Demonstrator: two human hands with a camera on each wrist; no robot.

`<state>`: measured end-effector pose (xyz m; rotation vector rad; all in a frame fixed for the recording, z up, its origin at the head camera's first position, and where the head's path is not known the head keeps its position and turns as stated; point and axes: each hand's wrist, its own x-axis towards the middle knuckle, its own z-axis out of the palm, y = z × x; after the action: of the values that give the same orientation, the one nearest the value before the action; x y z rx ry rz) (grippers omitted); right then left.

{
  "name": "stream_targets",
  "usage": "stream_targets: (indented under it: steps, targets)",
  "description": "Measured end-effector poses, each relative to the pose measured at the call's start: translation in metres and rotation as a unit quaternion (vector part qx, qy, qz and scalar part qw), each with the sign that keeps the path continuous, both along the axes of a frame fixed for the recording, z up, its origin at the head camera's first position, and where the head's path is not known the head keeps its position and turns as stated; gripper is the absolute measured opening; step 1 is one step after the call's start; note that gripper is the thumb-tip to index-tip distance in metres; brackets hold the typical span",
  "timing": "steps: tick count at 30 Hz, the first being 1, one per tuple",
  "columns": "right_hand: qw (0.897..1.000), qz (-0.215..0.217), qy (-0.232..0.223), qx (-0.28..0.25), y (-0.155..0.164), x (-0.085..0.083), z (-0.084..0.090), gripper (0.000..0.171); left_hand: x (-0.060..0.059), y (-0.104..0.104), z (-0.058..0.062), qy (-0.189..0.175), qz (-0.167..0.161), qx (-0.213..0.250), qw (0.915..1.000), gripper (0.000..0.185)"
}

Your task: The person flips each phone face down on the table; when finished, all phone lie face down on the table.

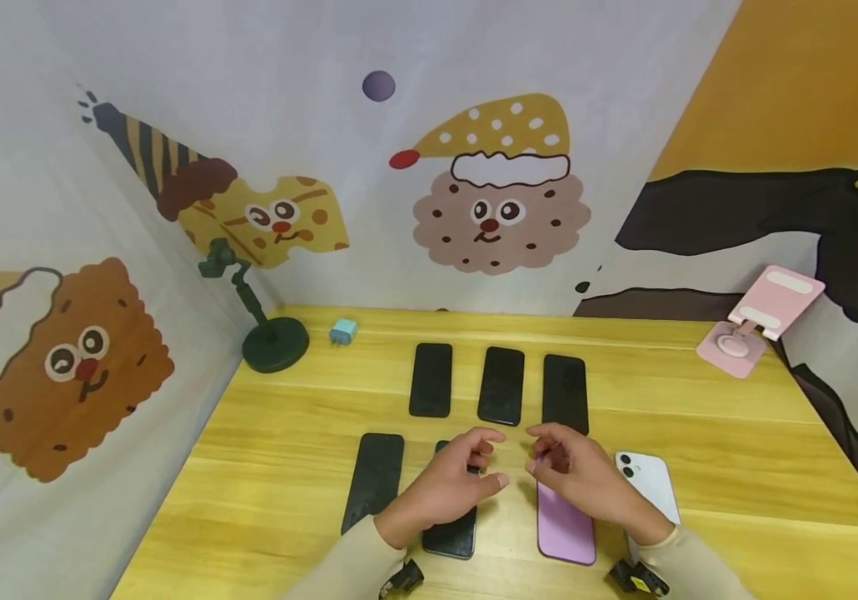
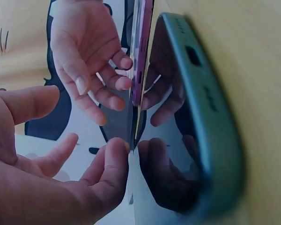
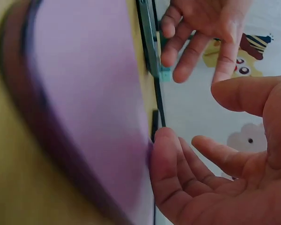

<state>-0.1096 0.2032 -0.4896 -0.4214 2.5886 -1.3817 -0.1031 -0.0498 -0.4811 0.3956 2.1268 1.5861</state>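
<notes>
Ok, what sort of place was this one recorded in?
Probably a staged tabletop set-up: a cartoon-printed backdrop surrounds the table, phones lie on it in two rows, and a green stand and a pink stand stand toward its far corners.

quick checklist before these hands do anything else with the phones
1. Left hand holding nothing: ok, its fingers are loosely bent and empty.
2. Right hand holding nothing: ok, also empty.
3. Lilac rectangular phone fully uncovered from above: not ok, the right hand covers its far end.
4. Black-faced phone with a teal edge fully uncovered from above: not ok, the left hand is over part of it.
5. Three black rectangular phones in the back row spaced apart: ok, gaps show between them.
6. Fingers clear of the lilac phone: cannot tell, contact is unclear.
</notes>
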Motion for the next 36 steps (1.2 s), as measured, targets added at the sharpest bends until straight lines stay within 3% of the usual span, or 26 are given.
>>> stream_targets:
  steps: [7, 13, 18, 28, 36]
  targets:
    - [1.000, 0.022, 0.009, -0.015, -0.020, 0.002, -0.008, 0.052, 0.006, -0.024, 0.000, 0.011, 0.026, -0.013, 0.9995, 0.046]
    - [0.998, 0.035, -0.024, -0.038, -0.035, 0.008, -0.004, 0.057, 0.010, -0.042, -0.004, 0.020, 0.075, -0.027, 0.9967, 0.048]
    - [0.996, 0.054, -0.047, -0.050, -0.046, 0.009, -0.001, 0.060, 0.008, -0.050, -0.003, 0.032, 0.091, -0.053, 0.9939, 0.050]
    - [0.990, 0.082, -0.090, -0.075, -0.058, 0.010, 0.001, 0.065, 0.014, -0.060, 0.006, -0.043, 0.087, -0.071, 0.9927, 0.061]
    - [0.988, 0.086, -0.097, -0.081, -0.061, 0.010, 0.000, 0.062, 0.013, -0.061, 0.005, -0.060, 0.096, -0.022, 0.9933, 0.072]
